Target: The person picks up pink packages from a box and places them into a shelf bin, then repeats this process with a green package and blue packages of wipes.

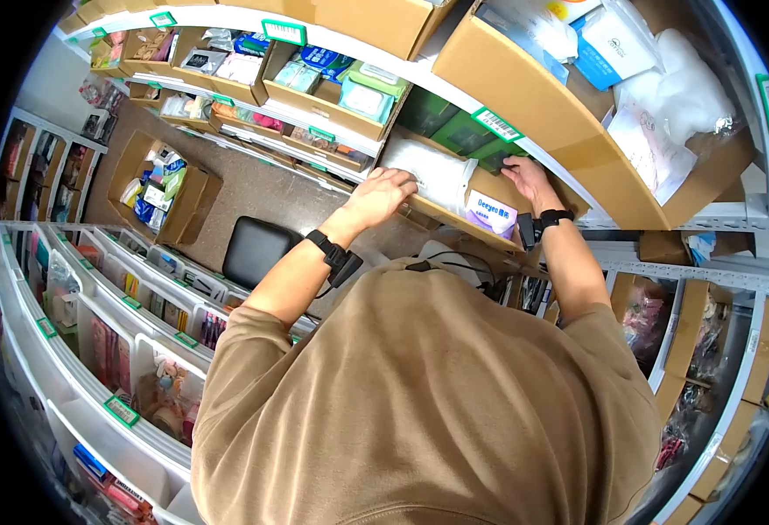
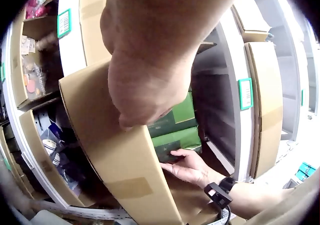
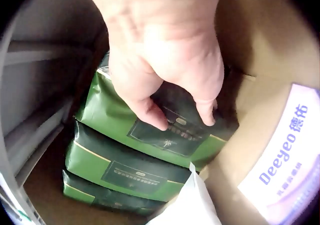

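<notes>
A cardboard box point(image 1: 444, 219) point(image 2: 112, 145) on a shelf holds several green packages point(image 1: 463, 134) point(image 3: 107, 112), a white package point(image 1: 428, 166) and a white-and-purple "Deeyeo" package point(image 1: 492, 212) point(image 3: 282, 157). My left hand point(image 1: 384, 192) point(image 2: 145, 87) grips the box's front wall, with its fingers over the top edge. Inside the box, my right hand point(image 1: 531, 182) point(image 2: 187, 169) point(image 3: 165, 52) touches the nearest green package in the right wrist view with thumb and fingertips, the fingers spread and slightly bent. Part of that package is hidden under the hand.
A larger box point(image 1: 568, 114) of white and blue packs stands on the shelf above. Other goods boxes point(image 1: 327, 105) line the shelf to the left. A black stool point(image 1: 260, 252) and a filled carton point(image 1: 193, 206) are on the floor; bins point(image 1: 108, 311) line the left side.
</notes>
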`<state>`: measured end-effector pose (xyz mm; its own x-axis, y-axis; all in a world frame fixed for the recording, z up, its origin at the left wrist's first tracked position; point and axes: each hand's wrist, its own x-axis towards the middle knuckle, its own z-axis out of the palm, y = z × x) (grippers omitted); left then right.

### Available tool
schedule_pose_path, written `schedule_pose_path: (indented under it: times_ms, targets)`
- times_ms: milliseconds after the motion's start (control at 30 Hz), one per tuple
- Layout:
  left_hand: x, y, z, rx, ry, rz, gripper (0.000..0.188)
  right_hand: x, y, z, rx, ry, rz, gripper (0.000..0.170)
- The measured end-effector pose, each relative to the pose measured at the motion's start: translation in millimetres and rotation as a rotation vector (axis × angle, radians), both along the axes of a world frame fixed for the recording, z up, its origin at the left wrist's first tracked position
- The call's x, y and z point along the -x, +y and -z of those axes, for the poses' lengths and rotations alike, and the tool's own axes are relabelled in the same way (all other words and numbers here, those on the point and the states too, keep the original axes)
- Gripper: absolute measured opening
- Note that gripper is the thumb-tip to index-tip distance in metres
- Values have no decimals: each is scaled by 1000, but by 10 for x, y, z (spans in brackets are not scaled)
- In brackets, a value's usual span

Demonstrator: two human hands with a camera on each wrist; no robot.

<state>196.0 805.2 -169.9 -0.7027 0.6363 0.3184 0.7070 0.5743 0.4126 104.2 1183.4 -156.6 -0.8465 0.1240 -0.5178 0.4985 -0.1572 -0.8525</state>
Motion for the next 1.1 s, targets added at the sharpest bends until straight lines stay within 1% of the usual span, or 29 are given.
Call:
schedule_pose_path:
  times_ms: [67, 133, 167, 200, 267, 333, 367, 400, 433, 467, 500, 533, 567, 600, 667, 700, 733, 767, 800, 833, 867, 900, 933, 1000, 1033, 1100]
  targets:
    - [26, 12, 26, -41, 23, 21, 22, -76, -48, -76, -33, -4, -14, 25]
    - [-11, 31, -74, -87, 40, 40, 20, -227, -194, -259, -162, -61, 21, 30]
    - [-56, 23, -129, -109, -19, 34, 17, -199, 27, -131, -199, -159, -120, 43]
    - [-103, 4, -238, -130, -77, 27, 14, -361, -103, -293, -253, -234, -13, 50]
    - [-186, -36, -316, -118, -44, 20, 13, -740, -127, -538, -273, -244, -246, 51]
    - [-242, -45, -322, -23, -441, -7, 20, -1044, 1, -484, -315, -313, -543, 47]
    - [-259, -31, -374, 27, -466, 13, 26, -1179, -5, -551, -216, -375, -687, 44]
    - [-262, -3, -330, 32, -465, 12, 26, -1301, -38, -626, -112, -435, -829, 41]
    - [-276, 38, -213, 46, -383, 21, 27, -1401, -110, -633, -213, -382, -874, 36]
    - [-287, 84, -79, 57, -299, 28, 28, -1393, -104, -604, -211, -381, -876, 36]
    - [-286, 128, -47, 60, -218, 22, 33, -1367, -71, -562, -192, -383, -897, 35]
    - [-284, 162, -16, 61, -216, 18, 33, -1348, -21, -512, -173, -386, -918, 35]
    - [-285, 206, 13, 133, -288, -31, 35, -1351, 49, -437, -183, -324, -1021, 40]
    - [-277, 248, -17, 205, -358, -83, 37, -1303, 203, -158, -271, -121, -1264, 50]
    - [-261, 285, 36, 228, -391, -112, 39, -1390, 150, -234, -339, -12, -1236, 56]
    - [-241, 290, 68, 205, -337, -135, 38, -1373, 151, -198, -365, -6, -1246, 58]
    - [-201, 313, -27, 184, -280, -160, 37, -1351, 177, -145, -349, 32, -1231, 60]
    - [-148, 328, -126, 237, -312, -169, 40, -1301, 191, -45, -327, 80, -1204, 62]
    - [-99, 366, -144, 236, -310, -191, 40, -1272, 172, -20, -302, 121, -1179, 63]
    - [-40, 404, -147, 220, -328, -197, 39, -1251, 176, -12, -302, 129, -1202, 63]
    - [32, 437, -143, 202, -341, -206, 38, -1203, 182, -14, -365, 151, -1182, 63]
    - [85, 489, -119, 179, -296, -200, 38, -1151, 206, -39, -429, 174, -1162, 64]
    - [127, 542, -93, 172, -291, -228, 38, -1103, 277, 67, -454, 187, -1153, 63]
    - [185, 675, -62, 202, -324, -260, 40, -1018, 377, 108, -438, 219, -1130, 62]
    - [204, 731, -34, 190, -335, -290, 42, -980, 396, 86, -439, 229, -1159, 62]
    - [189, 800, -10, 172, -341, -357, 44, -920, 401, 54, -368, 190, -1171, 61]
